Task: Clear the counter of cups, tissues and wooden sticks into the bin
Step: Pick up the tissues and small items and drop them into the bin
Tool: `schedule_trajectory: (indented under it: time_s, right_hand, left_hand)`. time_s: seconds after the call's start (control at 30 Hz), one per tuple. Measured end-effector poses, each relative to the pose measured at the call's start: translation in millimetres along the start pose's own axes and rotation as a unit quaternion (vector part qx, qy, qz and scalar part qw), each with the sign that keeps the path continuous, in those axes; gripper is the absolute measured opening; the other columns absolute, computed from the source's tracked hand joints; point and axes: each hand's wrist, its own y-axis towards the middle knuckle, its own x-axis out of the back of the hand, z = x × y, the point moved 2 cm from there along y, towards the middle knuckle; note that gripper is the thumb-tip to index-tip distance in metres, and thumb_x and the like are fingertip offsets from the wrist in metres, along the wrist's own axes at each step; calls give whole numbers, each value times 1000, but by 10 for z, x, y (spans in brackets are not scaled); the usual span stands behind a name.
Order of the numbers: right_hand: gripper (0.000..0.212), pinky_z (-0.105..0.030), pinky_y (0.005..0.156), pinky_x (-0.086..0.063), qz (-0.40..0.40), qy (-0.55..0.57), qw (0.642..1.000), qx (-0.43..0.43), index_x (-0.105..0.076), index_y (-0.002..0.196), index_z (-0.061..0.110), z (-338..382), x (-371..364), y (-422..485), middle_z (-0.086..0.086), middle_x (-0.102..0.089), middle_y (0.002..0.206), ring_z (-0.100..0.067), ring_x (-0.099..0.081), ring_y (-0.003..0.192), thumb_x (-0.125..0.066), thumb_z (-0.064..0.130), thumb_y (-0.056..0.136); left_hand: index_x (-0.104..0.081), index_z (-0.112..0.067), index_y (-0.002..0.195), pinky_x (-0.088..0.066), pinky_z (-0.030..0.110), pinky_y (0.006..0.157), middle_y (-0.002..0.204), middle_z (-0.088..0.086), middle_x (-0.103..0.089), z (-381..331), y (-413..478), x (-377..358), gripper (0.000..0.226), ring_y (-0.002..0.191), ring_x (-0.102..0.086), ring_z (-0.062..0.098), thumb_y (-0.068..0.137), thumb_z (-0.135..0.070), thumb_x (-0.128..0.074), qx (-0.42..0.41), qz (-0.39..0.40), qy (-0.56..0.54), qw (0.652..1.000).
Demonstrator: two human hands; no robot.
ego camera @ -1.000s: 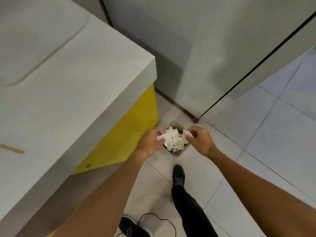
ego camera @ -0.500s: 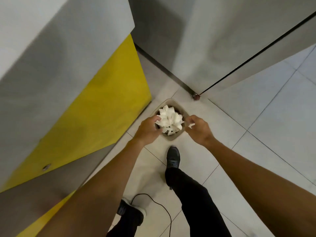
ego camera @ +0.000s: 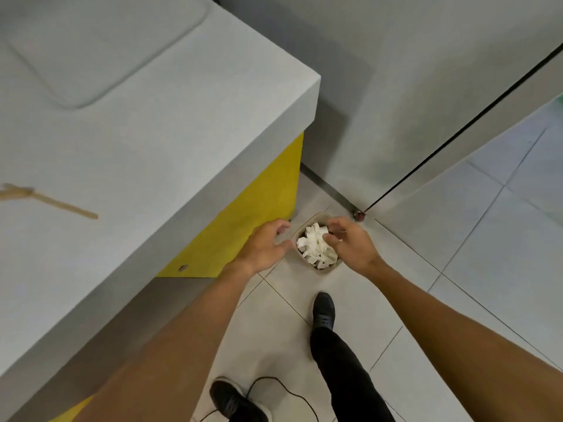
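Observation:
A small tan bin stands on the floor by the counter's corner, filled with crumpled white tissues. My left hand hovers just left of the bin's rim, fingers loosely curled and holding nothing. My right hand hangs over the bin's right side, its fingertips close above the tissues with nothing plainly held. A few wooden sticks lie on the grey counter at the far left.
The counter has a yellow side panel next to the bin. Grey wall panels rise behind it. My black shoes and a thin black cable are on the tiled floor.
Both hands gripped tissues at the bin before; now the tissues lie in the bin and the left hand has drawn off to the left. The view tilted back up, showing the countertop and sticks.

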Motion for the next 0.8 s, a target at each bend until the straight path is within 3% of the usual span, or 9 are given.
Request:
schedule_trajectory:
  time_s: [0.1, 0.2, 0.43, 0.6, 0.8]
  right_hand:
    - [28, -37, 93, -52, -36, 22, 997, 60, -58, 120, 32, 502, -133, -386, 15, -64, 110, -1, -60, 100, -62, 32, 92]
    - [26, -36, 91, -53, -96, 73, 983, 135, -60, 119, 27, 1123, -199, -771, 13, -63, 108, -1, -61, 97, -62, 26, 93]
    - [25, -36, 84, -54, -161, 92, 939, 289, -61, 119, 23, 2576, -207, -1566, 9, -64, 108, -4, -61, 93, -61, 26, 95]
    - [25, -29, 82, -54, -127, 79, 926, 346, -61, 120, 23, 3392, -613, -2045, 11, -65, 109, -3, -62, 94, -62, 23, 94]
    - [27, -16, 75, -49, -23, 52, 912, 407, -62, 119, 24, 4154, -1597, -2436, 10, -64, 109, 2, -61, 90, -64, 20, 92]
  left_hand:
    - [-55, -20, 131, -44, 25, 98, 128, -3, -59, -92, -465, 358, 42, 117, -53, 10, 91, -26, -66, -56, -33, -4, 998]
    - [-55, -24, 130, -49, 30, 97, 125, -7, -59, -267, -946, 740, 39, 113, -56, 7, 92, -28, -63, -139, -68, -22, 988]
    - [-59, -24, 124, -54, 23, 85, 114, -10, -62, -698, -2166, 1951, 32, 104, -60, 5, 93, -28, -63, -273, -190, -30, 943]
    - [-53, -34, 128, -46, 23, 93, 120, -15, -57, -286, -2937, 2725, 35, 111, -52, -1, 93, -38, -60, -261, -262, 23, 929]
    - [-50, -38, 129, -43, 24, 95, 120, -16, -55, 605, -3831, 3419, 39, 113, -50, -1, 92, -40, -60, -183, -358, 36, 915]
